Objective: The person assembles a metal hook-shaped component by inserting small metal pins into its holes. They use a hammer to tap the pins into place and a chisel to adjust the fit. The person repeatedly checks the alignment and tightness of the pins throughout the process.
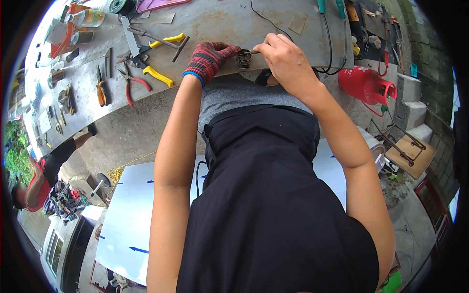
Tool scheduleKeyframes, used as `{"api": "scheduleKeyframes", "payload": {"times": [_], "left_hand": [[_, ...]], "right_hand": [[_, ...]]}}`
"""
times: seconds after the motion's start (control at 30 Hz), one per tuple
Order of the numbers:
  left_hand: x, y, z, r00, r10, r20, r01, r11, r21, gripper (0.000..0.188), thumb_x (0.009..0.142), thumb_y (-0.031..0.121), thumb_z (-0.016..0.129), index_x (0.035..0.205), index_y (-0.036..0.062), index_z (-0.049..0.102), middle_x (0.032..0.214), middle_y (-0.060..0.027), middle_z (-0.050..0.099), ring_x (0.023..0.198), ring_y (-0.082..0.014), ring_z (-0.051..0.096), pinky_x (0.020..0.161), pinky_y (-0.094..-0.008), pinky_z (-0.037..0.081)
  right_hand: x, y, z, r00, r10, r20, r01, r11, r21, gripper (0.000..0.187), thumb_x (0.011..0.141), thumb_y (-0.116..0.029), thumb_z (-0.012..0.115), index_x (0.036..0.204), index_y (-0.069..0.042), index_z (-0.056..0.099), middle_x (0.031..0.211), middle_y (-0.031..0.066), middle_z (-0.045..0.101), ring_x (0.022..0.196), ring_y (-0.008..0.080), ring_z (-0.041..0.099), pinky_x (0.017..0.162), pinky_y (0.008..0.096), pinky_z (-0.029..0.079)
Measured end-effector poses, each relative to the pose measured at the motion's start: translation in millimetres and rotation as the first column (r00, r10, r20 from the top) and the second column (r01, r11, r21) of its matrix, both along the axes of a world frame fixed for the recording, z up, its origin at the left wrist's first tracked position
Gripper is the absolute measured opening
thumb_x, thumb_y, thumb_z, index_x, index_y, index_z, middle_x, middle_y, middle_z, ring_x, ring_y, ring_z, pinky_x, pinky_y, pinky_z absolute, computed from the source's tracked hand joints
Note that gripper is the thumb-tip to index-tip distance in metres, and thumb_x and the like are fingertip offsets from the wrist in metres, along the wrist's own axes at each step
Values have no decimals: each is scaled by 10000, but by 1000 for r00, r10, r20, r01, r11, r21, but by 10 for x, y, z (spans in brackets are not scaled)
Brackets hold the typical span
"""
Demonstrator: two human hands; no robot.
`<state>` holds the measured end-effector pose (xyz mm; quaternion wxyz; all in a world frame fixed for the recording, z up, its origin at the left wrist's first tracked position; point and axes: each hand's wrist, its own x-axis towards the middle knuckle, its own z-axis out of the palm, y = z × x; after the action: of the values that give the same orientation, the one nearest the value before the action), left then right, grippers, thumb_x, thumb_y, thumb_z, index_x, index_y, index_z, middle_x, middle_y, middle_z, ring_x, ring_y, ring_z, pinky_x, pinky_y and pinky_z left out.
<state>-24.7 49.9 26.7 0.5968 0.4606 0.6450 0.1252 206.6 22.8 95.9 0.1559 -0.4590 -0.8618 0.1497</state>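
My left hand, in a red and black knit glove with a blue cuff, is closed on a small curved metal piece at the table's near edge. The piece looks like a dark ring or clamp; its exact kind is too small to tell. Bare and closed in a pinch, my right hand meets the piece from the right. Between its fingertips a short thin tip shows, and the rest of what it grips is hidden. Left of the glove lie a T-shaped metal bar and yellow-handled snips.
Red-handled pliers and orange-handled pliers lie on the metal table. Two green-ended cables cross its right side. A red gas cylinder stands to the right. Another person is at the far left.
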Motion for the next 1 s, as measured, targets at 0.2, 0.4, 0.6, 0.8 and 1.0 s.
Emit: {"api": "scheduleKeyframes", "payload": {"times": [0.2,0.4,0.6,0.8,1.0], "left_hand": [[2,-5,-2,1000,8,17,-8,1000,-4,426,868,441,811,1097,82,822,871,-39,740,790,-132,604,750,-318,490],[12,4,16,999,-20,-42,21,1000,9,430,867,453,810,1091,86,823,835,-30,717,770,-130,591,720,-317,479],[9,-2,49,1000,-10,-23,10,1000,-8,440,862,467,811,1090,91,823,833,-25,708,758,-132,584,698,-320,467],[17,-2,64,1000,1,-32,-1,1000,-1,437,859,468,812,1082,92,825,834,-28,708,760,-135,587,700,-319,468],[4,-8,13,1000,2,3,-2,1000,-1,436,861,464,810,1090,93,824,844,-29,714,776,-133,595,714,-316,469]], "right_hand": [[-6,41,14,1000,8,-3,-8,1000,7,196,874,16,640,1045,-13,732,950,94,632,923,279,623,845,401,547],[-3,7,13,999,-19,-47,20,999,40,198,868,26,659,1045,-21,734,943,94,631,906,280,627,825,399,550],[-1,-4,42,999,-18,-38,19,999,37,191,873,25,657,1040,-22,736,935,92,627,904,280,628,817,399,549],[-4,-7,13,999,-20,-35,20,1000,21,210,859,32,637,1041,-20,729,944,97,621,921,281,626,844,395,540],[-4,-21,-20,999,-18,-47,18,1000,11,263,827,52,601,1050,-15,721,965,104,613,952,281,621,890,386,524]]}}
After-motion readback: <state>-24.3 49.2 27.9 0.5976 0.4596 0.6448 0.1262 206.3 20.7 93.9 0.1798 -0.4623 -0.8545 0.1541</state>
